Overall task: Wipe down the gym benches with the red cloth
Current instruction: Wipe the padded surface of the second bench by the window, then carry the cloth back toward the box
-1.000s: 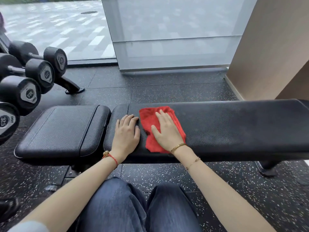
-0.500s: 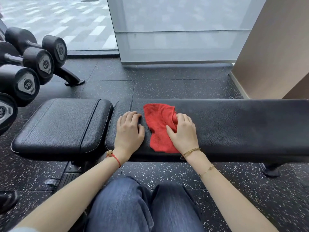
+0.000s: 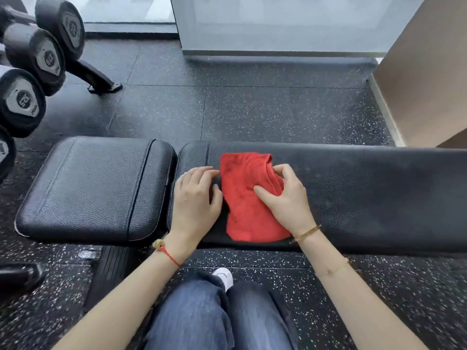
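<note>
A black padded gym bench runs across the view: a short seat pad (image 3: 93, 188) on the left and a long back pad (image 3: 379, 198) on the right. The red cloth (image 3: 242, 195) lies bunched on the long pad near its left end. My right hand (image 3: 285, 198) grips the cloth's right edge, thumb and fingers pinching a fold. My left hand (image 3: 195, 200) rests flat on the pad just left of the cloth, fingers slightly apart, holding nothing.
A rack of black dumbbells (image 3: 32, 72) stands at the far left, its foot (image 3: 103, 84) on the speckled rubber floor. A frosted glass panel (image 3: 278, 24) and a tan wall (image 3: 424, 79) lie beyond the bench. My jeans-clad knees (image 3: 214, 317) are below.
My right hand slid from lying flat on top of the cloth to its right edge and curled around a fold. The left hand stayed put. The view tilted downward.
</note>
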`<state>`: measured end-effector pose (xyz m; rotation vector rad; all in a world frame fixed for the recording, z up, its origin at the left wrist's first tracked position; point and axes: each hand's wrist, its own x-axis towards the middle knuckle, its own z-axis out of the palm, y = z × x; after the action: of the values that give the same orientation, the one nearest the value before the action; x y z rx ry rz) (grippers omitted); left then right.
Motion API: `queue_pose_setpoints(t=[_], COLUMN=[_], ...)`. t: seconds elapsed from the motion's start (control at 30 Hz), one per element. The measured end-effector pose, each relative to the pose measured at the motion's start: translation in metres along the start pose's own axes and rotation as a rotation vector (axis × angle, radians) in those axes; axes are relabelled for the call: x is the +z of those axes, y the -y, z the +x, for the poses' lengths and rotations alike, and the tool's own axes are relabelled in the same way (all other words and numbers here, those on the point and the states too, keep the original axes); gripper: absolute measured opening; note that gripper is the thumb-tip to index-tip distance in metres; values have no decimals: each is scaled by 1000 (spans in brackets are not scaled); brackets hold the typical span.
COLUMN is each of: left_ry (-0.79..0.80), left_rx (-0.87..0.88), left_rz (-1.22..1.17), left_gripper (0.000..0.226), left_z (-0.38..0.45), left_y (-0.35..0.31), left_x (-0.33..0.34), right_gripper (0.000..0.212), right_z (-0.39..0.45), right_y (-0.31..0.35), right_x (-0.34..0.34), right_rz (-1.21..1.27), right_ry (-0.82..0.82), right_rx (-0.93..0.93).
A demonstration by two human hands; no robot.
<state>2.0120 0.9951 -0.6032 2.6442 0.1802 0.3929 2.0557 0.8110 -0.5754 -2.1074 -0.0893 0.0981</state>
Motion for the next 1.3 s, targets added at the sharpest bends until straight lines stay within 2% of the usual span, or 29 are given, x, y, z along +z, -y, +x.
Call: queue_pose_setpoints(t=[0.3,0.67,0.83,1.0,1.3], left_ry=[110,41,30,24,-134], left_rx=[-137,-216,-283,-394,-528], left_rz=[-87,-103,-95,-93,-83], left_gripper=[25,19,23,26,25], left_z=[-5,-71,-121,-180,-279], left_y=[-40,-161,-213,-242,-260], left_x=[-123,-374,-468,-525,-578], right_gripper=[35,35,34,35,35], right_z=[-23,-134,-199,-255,-317], right_y=[101,307,373,406,444], right_x=[-54,-185,-235,-257,-246], right_rz=[70,130,171,199,211], right_ry=[83,204,247,315,500], right_rx=[173,115,75,40,-74])
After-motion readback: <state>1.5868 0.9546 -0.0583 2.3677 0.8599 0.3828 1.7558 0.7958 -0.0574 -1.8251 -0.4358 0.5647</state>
